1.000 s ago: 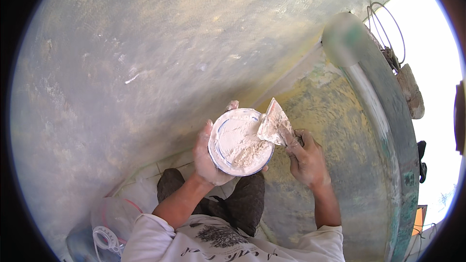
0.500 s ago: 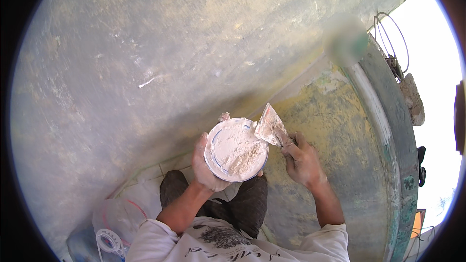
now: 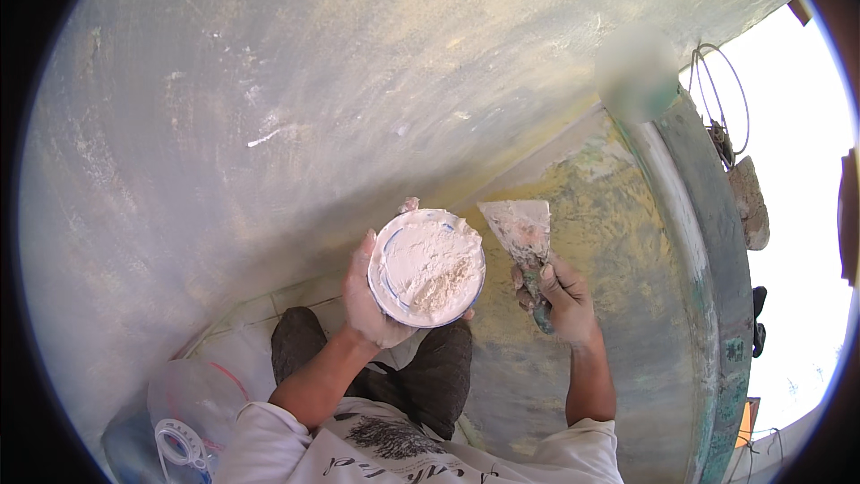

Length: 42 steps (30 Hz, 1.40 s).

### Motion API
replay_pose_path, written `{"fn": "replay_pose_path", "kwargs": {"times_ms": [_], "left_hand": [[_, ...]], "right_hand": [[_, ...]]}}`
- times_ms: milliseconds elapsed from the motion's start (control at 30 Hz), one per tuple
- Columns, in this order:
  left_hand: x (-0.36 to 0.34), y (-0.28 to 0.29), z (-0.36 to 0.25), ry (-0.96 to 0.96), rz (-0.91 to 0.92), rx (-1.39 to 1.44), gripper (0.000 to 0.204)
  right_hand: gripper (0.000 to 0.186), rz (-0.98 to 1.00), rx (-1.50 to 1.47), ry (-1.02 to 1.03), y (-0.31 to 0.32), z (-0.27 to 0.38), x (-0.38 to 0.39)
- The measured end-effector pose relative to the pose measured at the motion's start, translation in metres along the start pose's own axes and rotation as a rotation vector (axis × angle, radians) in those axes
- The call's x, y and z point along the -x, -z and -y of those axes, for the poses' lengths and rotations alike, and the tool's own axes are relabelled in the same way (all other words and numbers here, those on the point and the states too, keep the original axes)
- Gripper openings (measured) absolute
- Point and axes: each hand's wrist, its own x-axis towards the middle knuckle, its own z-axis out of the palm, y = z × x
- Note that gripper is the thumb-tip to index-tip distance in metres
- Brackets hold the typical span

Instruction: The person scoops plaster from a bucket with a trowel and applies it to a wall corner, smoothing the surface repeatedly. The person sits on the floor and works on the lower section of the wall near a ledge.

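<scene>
My left hand (image 3: 365, 298) is wrapped round a round white bowl with a blue rim line. Pale pinkish-white putty (image 3: 421, 260) fills it nearly to the brim, smooth at the left and crumbly at the lower right. In my right hand (image 3: 568, 298) is a putty knife (image 3: 522, 226), gripped by its green, smeared handle. Its broad blade points up and away from me, coated with dried and wet putty. A gap separates the blade from the bowl's right side. Both hands are dusted with putty.
A patchy grey-yellow wall (image 3: 269, 81) rises ahead and left, meeting a lower wall (image 3: 582, 179) at the right. Beyond that, a ledge (image 3: 708, 206) carries a stone (image 3: 748, 202) and looped wire (image 3: 721, 94). At lower left sit a clear plastic bag (image 3: 193, 394) and a white ring-shaped lid (image 3: 182, 442).
The putty knife has moved off the bowl's rim to the right, and its blade has turned upward. The bowl has shifted slightly left and up in view.
</scene>
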Motion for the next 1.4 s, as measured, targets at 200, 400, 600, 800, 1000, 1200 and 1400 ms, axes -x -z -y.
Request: {"fn": "replay_pose_path", "kwargs": {"times_ms": [200, 400, 600, 800, 1000, 1200, 1400], "left_hand": [[0.0, -0.01, 0.003, 0.028, 0.053, 0.071, 0.067], [-0.002, -0.011, 0.007, 0.043, 0.071, 0.04, 0.072], [-0.002, -0.011, 0.004, 0.057, 0.077, -0.044, 0.079], [-0.002, -0.008, 0.003, 0.053, 0.061, -0.084, 0.078], [-0.002, -0.001, 0.005, 0.075, 0.061, -0.049, 0.076], [0.0, 0.0, 0.005, 0.086, 0.02, -0.093, 0.074], [0.003, 0.0, 0.006, 0.096, -0.006, -0.026, 0.073]], "right_hand": [[0.042, 0.065, 0.05, 0.067, -0.004, 0.008, 0.009], [0.041, 0.041, 0.209, 0.134, -0.008, 0.0, 0.017], [0.038, 0.005, 0.381, 0.154, -0.005, -0.007, 0.022], [0.03, 0.034, 0.489, 0.142, -0.004, -0.007, 0.018], [0.036, -0.021, 0.541, 0.06, -0.013, -0.007, 0.016], [0.036, -0.035, 0.584, -0.008, -0.011, -0.014, 0.016], [0.038, -0.048, 0.894, 0.07, -0.005, -0.021, 0.011]]}}
